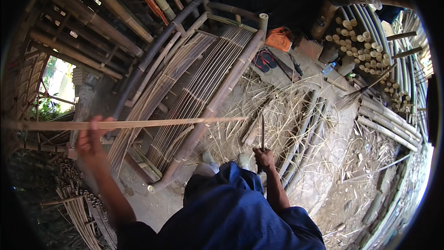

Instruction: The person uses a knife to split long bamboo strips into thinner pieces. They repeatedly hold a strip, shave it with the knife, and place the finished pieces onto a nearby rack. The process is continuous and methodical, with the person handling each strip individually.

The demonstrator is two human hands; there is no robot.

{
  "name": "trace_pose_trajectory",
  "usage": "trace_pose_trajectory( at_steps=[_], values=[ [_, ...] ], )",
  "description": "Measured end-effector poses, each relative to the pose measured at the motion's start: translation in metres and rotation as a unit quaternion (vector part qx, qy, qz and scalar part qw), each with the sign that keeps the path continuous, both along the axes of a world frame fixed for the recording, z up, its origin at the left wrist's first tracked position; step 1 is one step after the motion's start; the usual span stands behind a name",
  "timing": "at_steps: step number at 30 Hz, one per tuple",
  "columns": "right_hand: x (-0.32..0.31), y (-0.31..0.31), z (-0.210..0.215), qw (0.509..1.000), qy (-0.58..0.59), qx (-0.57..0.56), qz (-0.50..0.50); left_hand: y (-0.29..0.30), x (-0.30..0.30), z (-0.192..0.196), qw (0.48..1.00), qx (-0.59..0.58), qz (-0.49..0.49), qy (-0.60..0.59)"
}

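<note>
Cluttered workshop, dusty floor (326, 183) strewn with pale, curly bamboo shavings (282, 115). Your left hand (90, 146) is closed on a long, flat, tan bamboo strip (171, 123), held crosswise above a brown bamboo frame (234, 72). Your right hand (264, 158) wraps the handle of a dark, narrow-bladed knife (262, 132), blade pointing away from you. Strip looks light, springy, maybe splintery-edged; best gripped mid-length by its flat faces.
</note>
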State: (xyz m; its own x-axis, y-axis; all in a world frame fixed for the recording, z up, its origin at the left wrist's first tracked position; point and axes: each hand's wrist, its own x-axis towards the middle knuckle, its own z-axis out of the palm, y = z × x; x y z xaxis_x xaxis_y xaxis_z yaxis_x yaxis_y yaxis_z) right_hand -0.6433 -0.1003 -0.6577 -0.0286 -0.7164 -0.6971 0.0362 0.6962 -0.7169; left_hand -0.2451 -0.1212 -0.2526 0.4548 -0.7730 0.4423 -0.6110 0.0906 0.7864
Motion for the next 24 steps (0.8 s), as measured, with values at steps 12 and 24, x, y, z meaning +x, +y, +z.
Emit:
trace_pose_trajectory(
  at_steps=[12, 24],
  values=[
    [0.191, -0.185, 0.057, 0.941, -0.228, -0.132, -0.212, 0.03, 0.068, -0.278, 0.796, 0.118, 0.073, 0.589],
    [0.35, -0.277, 0.004, 0.949, -0.231, -0.057, -0.206, 0.013, 0.188, -0.266, 0.795, 0.362, -0.129, 0.469]
  ],
)
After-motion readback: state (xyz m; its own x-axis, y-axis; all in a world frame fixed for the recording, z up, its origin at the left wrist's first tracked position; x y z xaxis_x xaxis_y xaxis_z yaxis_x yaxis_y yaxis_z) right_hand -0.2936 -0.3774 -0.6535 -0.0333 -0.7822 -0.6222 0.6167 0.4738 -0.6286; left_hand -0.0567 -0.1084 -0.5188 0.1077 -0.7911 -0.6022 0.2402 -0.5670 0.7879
